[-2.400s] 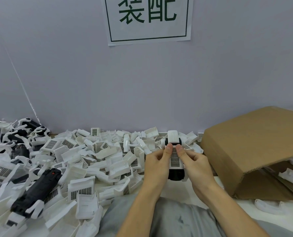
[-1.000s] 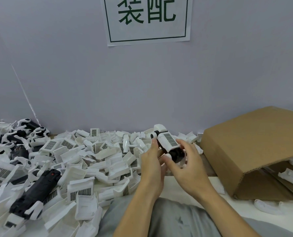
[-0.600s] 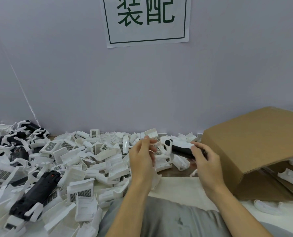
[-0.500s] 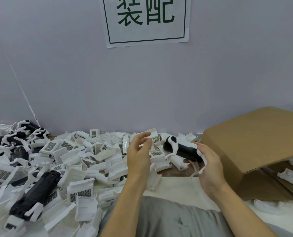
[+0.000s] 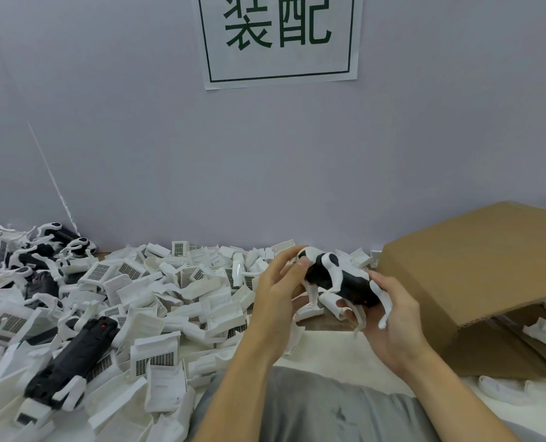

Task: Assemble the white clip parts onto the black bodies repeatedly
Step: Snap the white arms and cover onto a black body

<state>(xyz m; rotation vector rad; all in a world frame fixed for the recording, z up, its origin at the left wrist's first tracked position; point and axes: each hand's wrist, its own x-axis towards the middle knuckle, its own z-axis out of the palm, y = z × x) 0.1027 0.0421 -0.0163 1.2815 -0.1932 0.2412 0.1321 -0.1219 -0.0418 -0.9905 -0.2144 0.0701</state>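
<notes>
Right hand [image 5: 392, 320] cups a black body [image 5: 345, 283] w/ white clip parts [image 5: 330, 266] on it, fingers curled under; left hand [image 5: 281, 291] pinches the body's far-left end, thumb on top. Unit is held between both hands, above the table edge. Step, prob.: seating or checking a clip. Next move calls for a firm press, then set-down, likely toward the cardboard box [image 5: 475, 282] just right of the right hand. Loose clip pile [image 5: 157, 298] lies left of the left hand. Wall sign [image 5: 279, 36] above reads "装配".
</notes>
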